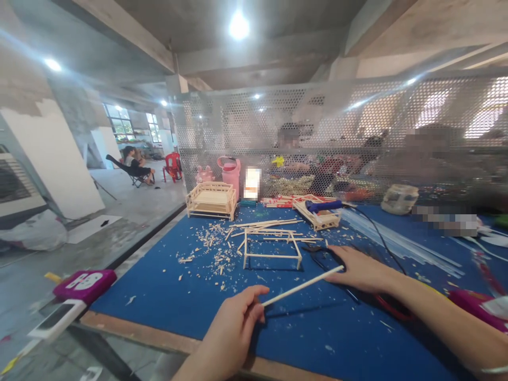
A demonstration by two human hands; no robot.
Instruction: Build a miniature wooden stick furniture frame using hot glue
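My left hand [238, 320] is closed, pinching one end of a thin pale wooden stick [301, 286]. The stick slants up to the right, its far end just in front of my right hand [359, 269]. That hand is curled round the dark handles of a pair of cutting pliers [316, 251], whose jaws point left; some of its fingers are hidden. Just beyond, a small open frame of wooden sticks [273, 256] stands on the blue tabletop [166, 296]. Loose sticks [264, 225] lie behind the frame.
Wood chips [218, 246] litter the table. Behind are a finished-looking wooden rack [212, 200], a pink container [230, 174] and a blue glue gun [323, 206] on another wooden piece. Clear strips [397, 238] lie at right, below a mesh screen [246, 121]. People sit beyond.
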